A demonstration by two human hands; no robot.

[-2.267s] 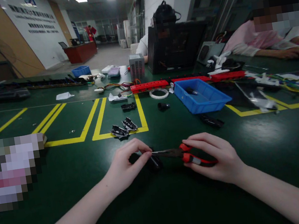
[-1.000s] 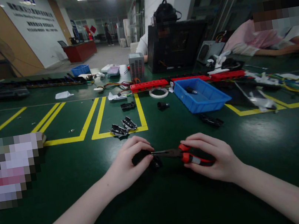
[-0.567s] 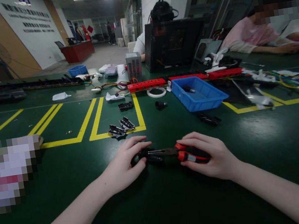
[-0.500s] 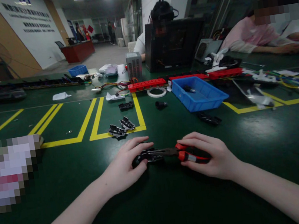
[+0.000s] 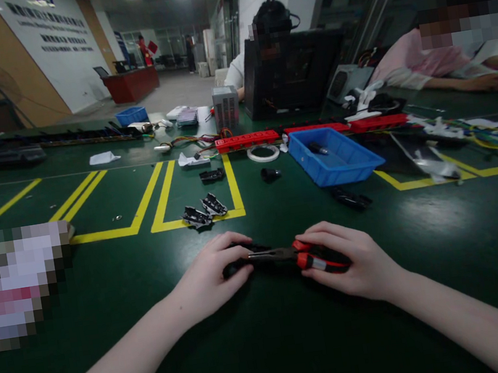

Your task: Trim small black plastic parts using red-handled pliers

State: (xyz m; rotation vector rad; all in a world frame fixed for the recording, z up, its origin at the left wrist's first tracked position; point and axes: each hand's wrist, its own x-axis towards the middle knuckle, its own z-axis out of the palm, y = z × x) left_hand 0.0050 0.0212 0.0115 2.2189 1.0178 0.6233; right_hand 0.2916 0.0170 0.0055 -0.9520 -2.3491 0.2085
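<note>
My right hand (image 5: 348,259) is closed around the red-and-black handles of long-nose pliers (image 5: 305,259). Their dark jaws point left, reaching the fingertips of my left hand (image 5: 215,275). That hand is closed on a black plastic part (image 5: 231,269), mostly covered by my fingers. A shiny thin strip lies along the jaw tips; whether it is a piece in the jaws or the jaw itself I cannot tell. Just beyond my hands lie two black-and-silver shell pieces (image 5: 196,217), with a similar black piece (image 5: 212,175) farther back.
A blue bin (image 5: 336,158) with a black piece inside stands right of centre, a dark part (image 5: 351,198) before it. Behind are a black cone-shaped piece (image 5: 269,174), a white ring (image 5: 263,153) and red strips (image 5: 246,141). Co-workers sit across the table and at right.
The black part in my left hand has turned, its silvery side no longer facing up. My left fingers have shifted slightly right, closer to the jaws. The pliers stay nearly in place.
</note>
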